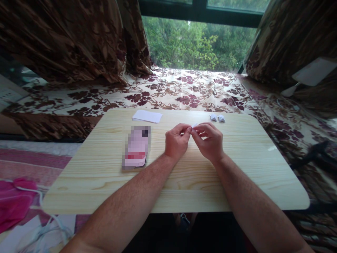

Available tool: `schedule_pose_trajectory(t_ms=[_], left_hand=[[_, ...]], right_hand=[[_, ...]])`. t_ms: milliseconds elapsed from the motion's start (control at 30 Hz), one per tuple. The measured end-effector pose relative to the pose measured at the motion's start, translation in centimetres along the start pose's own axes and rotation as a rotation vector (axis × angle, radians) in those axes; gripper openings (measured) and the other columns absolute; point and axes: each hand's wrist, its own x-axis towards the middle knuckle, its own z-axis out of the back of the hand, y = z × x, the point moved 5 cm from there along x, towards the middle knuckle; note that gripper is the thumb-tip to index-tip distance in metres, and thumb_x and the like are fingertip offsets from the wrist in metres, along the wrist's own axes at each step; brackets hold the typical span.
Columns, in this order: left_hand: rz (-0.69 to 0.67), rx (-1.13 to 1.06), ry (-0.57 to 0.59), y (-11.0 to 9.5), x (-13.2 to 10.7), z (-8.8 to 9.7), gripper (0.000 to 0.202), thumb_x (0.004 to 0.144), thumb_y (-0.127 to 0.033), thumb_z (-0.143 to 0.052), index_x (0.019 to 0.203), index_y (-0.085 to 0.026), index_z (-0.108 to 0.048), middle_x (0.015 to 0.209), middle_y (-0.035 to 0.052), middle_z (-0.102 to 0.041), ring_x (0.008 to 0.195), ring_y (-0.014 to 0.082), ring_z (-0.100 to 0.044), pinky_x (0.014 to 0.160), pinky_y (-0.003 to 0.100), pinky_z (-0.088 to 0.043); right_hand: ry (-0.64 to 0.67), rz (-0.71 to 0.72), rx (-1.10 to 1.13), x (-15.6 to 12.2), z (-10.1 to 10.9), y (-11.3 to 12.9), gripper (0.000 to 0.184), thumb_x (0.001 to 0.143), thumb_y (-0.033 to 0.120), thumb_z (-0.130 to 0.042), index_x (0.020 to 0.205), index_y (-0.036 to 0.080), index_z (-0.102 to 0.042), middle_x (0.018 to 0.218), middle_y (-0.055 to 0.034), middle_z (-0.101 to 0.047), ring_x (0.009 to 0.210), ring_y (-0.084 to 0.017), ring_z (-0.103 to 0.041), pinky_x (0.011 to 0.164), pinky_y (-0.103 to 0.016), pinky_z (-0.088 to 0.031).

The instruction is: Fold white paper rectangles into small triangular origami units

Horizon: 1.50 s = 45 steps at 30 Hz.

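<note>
My left hand [177,140] and my right hand [209,140] meet above the middle of the table, fingertips pinched together. Between them shows a small piece of white paper [194,125], mostly hidden by the fingers. Both hands grip it from either side. Just beyond my right hand, two small folded paper pieces [217,118] stand side by side, white with pointed tops. A stack of white paper sheets [147,116] lies flat at the far left of the table, beyond my left hand.
A pink phone [137,147], partly blurred out, lies on the wooden table [252,182] left of my hands. Behind the table runs a floral-covered ledge [189,89] below a window. A white lamp [314,72] stands at right. Cables [54,225] and pink cloth are at lower left.
</note>
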Motion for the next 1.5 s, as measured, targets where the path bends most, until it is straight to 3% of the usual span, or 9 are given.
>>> schedule_pose_trajectory(t_ms=[467, 700, 1033, 1500], left_hand=[[0.011, -0.066, -0.012, -0.2, 0.1, -0.2, 0.015, 0.08, -0.035, -0.07, 0.084, -0.02, -0.074, 0.08, 0.0029, -0.073, 0.074, 0.0163, -0.067, 0.071, 0.027, -0.054], [-0.056, -0.042, 0.019, -0.4, 0.0, -0.2, 0.015, 0.083, -0.034, -0.069, 0.086, -0.021, -0.074, 0.084, 0.003, -0.073, 0.079, 0.0164, -0.067, 0.074, 0.027, -0.056], [-0.092, 0.038, 0.02, -0.7, -0.1, 0.1, 0.016, 0.083, -0.034, -0.068, 0.088, -0.021, -0.075, 0.087, 0.0042, -0.075, 0.081, 0.0174, -0.068, 0.074, 0.028, -0.057], [-0.242, 0.134, 0.022, -1.1, -0.2, 0.2, 0.01, 0.084, -0.026, -0.067, 0.088, -0.021, -0.076, 0.086, 0.0039, -0.075, 0.081, 0.0163, -0.069, 0.076, 0.026, -0.057]], right_hand=[[0.0, -0.046, 0.046, 0.0, 0.0, -0.9, 0.006, 0.084, 0.024, -0.065, 0.085, 0.02, -0.07, 0.085, -0.0034, -0.069, 0.073, -0.014, -0.067, 0.058, -0.025, -0.059], [-0.006, -0.019, 0.055, 0.1, 0.1, -0.7, 0.006, 0.083, 0.021, -0.065, 0.086, 0.022, -0.07, 0.085, -0.003, -0.07, 0.077, -0.016, -0.067, 0.065, -0.029, -0.061], [-0.009, 0.0, 0.034, 0.1, 0.2, -0.6, 0.007, 0.083, 0.02, -0.064, 0.084, 0.022, -0.07, 0.082, -0.0021, -0.071, 0.076, -0.016, -0.068, 0.068, -0.031, -0.06], [0.028, 0.08, 0.004, 0.3, 0.4, 0.1, 0.013, 0.081, 0.013, -0.062, 0.082, 0.022, -0.07, 0.08, -0.0014, -0.07, 0.074, -0.016, -0.065, 0.071, -0.03, -0.057]])
